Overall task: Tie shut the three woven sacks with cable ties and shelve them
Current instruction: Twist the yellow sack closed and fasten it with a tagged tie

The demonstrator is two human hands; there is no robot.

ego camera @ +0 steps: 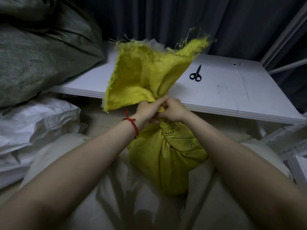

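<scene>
A yellow woven sack (166,155) stands upright between my knees, its neck gathered and its frayed mouth (146,72) fanned open above. My left hand (147,112), with a red string bracelet on the wrist, is closed around the left side of the gathered neck. Pressed against it from the right, my right hand (174,110) pinches the same neck. My fingers hide whatever cable tie may be there. On the left lie a large dark green sack (41,52) resting on the shelf board and a white sack (33,120) below it.
A white shelf board (232,90) runs across behind the yellow sack, with black scissors (196,74) lying on it. White metal shelf uprights (282,37) rise at the right, with more frame parts at the lower right. A dark curtain hangs behind.
</scene>
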